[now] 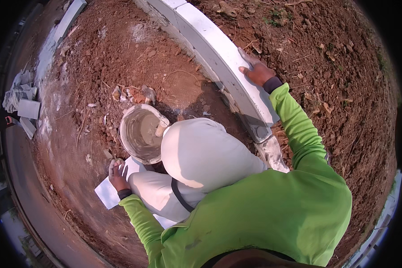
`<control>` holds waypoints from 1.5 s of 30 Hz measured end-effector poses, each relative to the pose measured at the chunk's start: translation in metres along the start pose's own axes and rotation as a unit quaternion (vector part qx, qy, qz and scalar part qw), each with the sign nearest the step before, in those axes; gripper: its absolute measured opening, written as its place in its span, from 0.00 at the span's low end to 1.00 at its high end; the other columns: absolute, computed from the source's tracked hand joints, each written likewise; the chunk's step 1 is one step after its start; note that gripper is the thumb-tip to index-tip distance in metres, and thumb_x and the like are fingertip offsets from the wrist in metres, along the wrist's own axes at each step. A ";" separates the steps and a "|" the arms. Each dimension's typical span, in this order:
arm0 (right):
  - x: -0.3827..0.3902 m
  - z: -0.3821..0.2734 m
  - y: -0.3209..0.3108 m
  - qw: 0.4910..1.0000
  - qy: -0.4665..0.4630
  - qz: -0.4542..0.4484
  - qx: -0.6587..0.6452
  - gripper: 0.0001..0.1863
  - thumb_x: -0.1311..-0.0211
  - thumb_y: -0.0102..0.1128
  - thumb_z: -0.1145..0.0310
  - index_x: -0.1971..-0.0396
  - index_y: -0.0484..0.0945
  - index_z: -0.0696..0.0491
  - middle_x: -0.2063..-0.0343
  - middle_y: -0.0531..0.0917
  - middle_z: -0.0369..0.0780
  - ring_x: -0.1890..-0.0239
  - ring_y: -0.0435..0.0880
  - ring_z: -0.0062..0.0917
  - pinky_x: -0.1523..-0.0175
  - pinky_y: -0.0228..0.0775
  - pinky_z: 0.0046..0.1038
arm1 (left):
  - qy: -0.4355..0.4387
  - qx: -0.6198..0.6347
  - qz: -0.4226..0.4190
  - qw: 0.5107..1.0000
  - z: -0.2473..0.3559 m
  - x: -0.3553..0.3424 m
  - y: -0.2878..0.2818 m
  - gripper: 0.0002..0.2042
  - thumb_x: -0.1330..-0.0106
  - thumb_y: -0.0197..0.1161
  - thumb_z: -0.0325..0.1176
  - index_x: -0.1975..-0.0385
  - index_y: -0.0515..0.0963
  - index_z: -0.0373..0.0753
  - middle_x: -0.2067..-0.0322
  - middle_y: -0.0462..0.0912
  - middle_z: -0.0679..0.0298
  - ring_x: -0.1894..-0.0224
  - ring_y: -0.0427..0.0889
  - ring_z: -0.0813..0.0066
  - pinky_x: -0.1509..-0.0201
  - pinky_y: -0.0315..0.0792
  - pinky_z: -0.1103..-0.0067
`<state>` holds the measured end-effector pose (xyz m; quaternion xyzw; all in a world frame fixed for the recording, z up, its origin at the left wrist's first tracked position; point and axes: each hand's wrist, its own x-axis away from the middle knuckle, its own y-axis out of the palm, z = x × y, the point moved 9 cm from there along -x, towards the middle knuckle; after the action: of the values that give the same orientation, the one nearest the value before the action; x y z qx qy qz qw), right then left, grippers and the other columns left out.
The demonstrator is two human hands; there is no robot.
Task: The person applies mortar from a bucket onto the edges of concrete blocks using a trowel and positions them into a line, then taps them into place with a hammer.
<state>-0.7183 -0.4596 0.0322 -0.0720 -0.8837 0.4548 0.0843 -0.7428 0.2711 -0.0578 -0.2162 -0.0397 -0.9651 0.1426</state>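
My right hand (257, 72) lies on the white top of a low curb wall (230, 56), thumb and fingers spread and holding nothing. My left hand (117, 176) is low on the left, over a flat white tile (106, 193) on the ground beside my knee. Its fingers are curled together; a small greyish bit shows at the tips, too small to name. Between my knee and the dirt stands a mortar-smeared bucket (126, 143) with grey mix inside. A pale rounded tool handle (161, 127) leans on its rim; the rest of that tool is hidden.
Loose reddish soil (317, 85) with dry leaves borders the wall's right side. Small rubble (125, 94) lies beyond the bucket. Pale tiles (29, 108) are stacked at the far left, near a paved strip (35, 192). A long pale block (69, 20) lies at the upper left.
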 end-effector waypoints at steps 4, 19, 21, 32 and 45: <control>0.005 -0.018 -0.005 0.999 0.047 -0.021 0.000 0.40 0.34 0.59 0.57 0.26 0.51 0.36 0.33 0.68 0.50 0.32 0.67 0.44 0.28 0.56 0.32 | 0.008 0.020 0.008 1.000 -0.006 -0.011 0.003 0.23 0.30 0.61 0.35 0.38 0.68 0.33 0.46 0.78 0.49 0.49 0.83 0.60 0.49 0.81 0.68; 0.000 -0.037 -0.021 0.992 -0.012 0.068 0.109 0.38 0.38 0.64 0.58 0.29 0.59 0.42 0.37 0.73 0.47 0.37 0.72 0.41 0.34 0.65 0.35 | 0.041 0.113 0.011 0.993 -0.006 -0.007 0.011 0.22 0.29 0.60 0.35 0.39 0.68 0.32 0.50 0.80 0.52 0.50 0.84 0.60 0.48 0.80 0.67; 0.006 -0.111 -0.030 0.966 -0.052 0.169 0.189 0.34 0.38 0.64 0.58 0.32 0.65 0.45 0.42 0.77 0.47 0.44 0.78 0.42 0.41 0.71 0.37 | 0.054 0.104 0.039 0.992 0.002 0.007 -0.001 0.23 0.28 0.59 0.36 0.39 0.67 0.31 0.48 0.78 0.50 0.49 0.83 0.58 0.46 0.80 0.66; -0.090 -0.197 0.325 0.964 -0.090 -0.252 -0.007 0.26 0.38 0.58 0.46 0.63 0.84 0.57 0.68 0.86 0.48 0.70 0.87 0.37 0.59 0.78 0.37 | 0.099 0.135 0.135 0.977 0.016 0.066 -0.046 0.20 0.28 0.57 0.32 0.40 0.67 0.27 0.49 0.76 0.47 0.46 0.80 0.53 0.40 0.77 0.63; -0.171 -0.166 0.432 0.962 0.020 -0.263 0.074 0.38 0.51 0.65 0.37 0.56 0.83 0.59 0.54 0.85 0.52 0.50 0.84 0.44 0.47 0.74 0.41 | 0.137 0.145 0.210 0.957 0.021 0.099 -0.072 0.13 0.31 0.60 0.27 0.50 0.75 0.27 0.61 0.84 0.56 0.60 0.86 0.67 0.50 0.81 0.75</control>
<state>-0.4937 -0.1143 -0.2392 0.1607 -0.8336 0.4787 0.2238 -0.8407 0.3168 0.0019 -0.0622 -0.1131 -0.9174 0.3764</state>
